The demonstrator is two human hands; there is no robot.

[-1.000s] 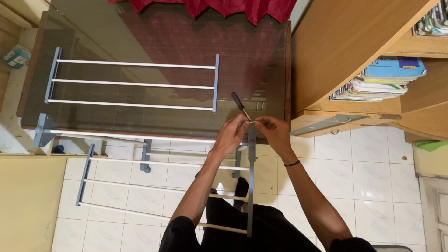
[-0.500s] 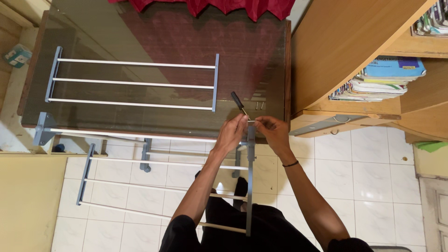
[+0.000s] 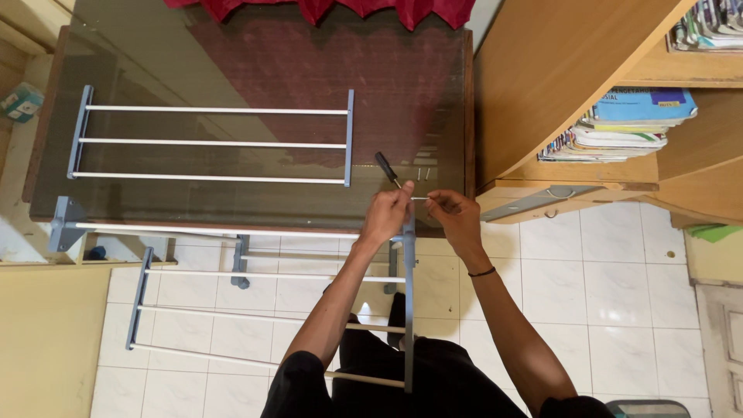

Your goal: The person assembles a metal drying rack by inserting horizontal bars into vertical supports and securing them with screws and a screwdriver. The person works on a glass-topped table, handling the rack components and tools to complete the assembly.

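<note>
My left hand (image 3: 385, 217) grips the top end of a grey rack side bar (image 3: 408, 310) that stands upright in front of me with white rods running off to the left. My right hand (image 3: 453, 214) pinches a thin white pin or screw (image 3: 419, 199) at that bar's top. Just behind the left hand, a black-handled screwdriver (image 3: 386, 168) lies on the glass table top (image 3: 255, 70). A second rack panel (image 3: 209, 143) with grey ends and three white rods lies flat on the glass.
A wooden bookshelf (image 3: 588, 85) with stacked books (image 3: 619, 128) stands at the right of the table. More rack frame parts (image 3: 232, 271) rest below the table edge over white floor tiles. A few small screws (image 3: 422, 172) lie on the glass.
</note>
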